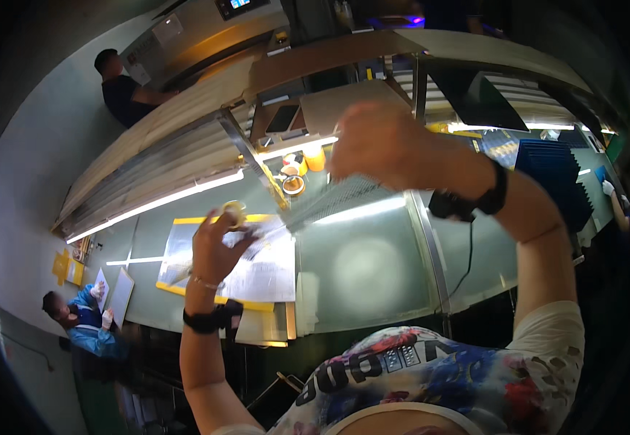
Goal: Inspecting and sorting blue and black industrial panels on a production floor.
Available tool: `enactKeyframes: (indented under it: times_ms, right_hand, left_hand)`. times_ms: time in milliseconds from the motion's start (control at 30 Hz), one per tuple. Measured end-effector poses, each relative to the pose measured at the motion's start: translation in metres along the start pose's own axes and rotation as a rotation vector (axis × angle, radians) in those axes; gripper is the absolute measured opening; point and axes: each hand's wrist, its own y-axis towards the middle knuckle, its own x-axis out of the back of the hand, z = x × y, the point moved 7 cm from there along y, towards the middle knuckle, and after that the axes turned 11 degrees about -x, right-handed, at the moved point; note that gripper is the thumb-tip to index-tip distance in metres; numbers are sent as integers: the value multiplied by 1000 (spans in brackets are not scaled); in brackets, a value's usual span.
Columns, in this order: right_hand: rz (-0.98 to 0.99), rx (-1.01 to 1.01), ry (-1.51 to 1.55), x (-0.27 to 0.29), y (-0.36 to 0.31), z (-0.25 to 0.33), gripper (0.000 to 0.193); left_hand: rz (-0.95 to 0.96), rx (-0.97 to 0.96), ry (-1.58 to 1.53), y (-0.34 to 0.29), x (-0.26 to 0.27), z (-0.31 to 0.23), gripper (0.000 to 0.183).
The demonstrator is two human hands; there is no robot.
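Note:
My left hand [218,245] is curled above the bench, with a roll of yellowish tape [234,212] at its fingers. Its thumb points right, toward the end of a thin grey sheet. My right hand [380,148] is raised higher, closed and smeared by motion. Below it hangs that thin grey sheet [344,201] with a fine dotted pattern, slanting down to the left; my right fingers seem to grip its upper edge, though the grip itself is blurred. Under my left hand lies a white printed sheet [268,272] edged with yellow tape.
Orange and yellow tubs [314,157] and an open jar [293,185] stand behind the bench's middle. A lit shelf [159,206] runs along the back. Dark blue ribbed racks [553,181] stand at right. A co-worker in blue [90,322] handles panels at left; another person [123,90] stands behind.

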Motion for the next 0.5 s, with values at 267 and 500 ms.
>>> enactKeyframes:
  times_ms: [267,500]
  right_hand:
    - [-269,-138,-269,81,27,-5,29]
    - [220,-563,306,-43,-92,10,46]
  left_hand:
    - [-275,289,-289,3,27,13,17]
    - [-1012,835,-601,-179,33,118,27]
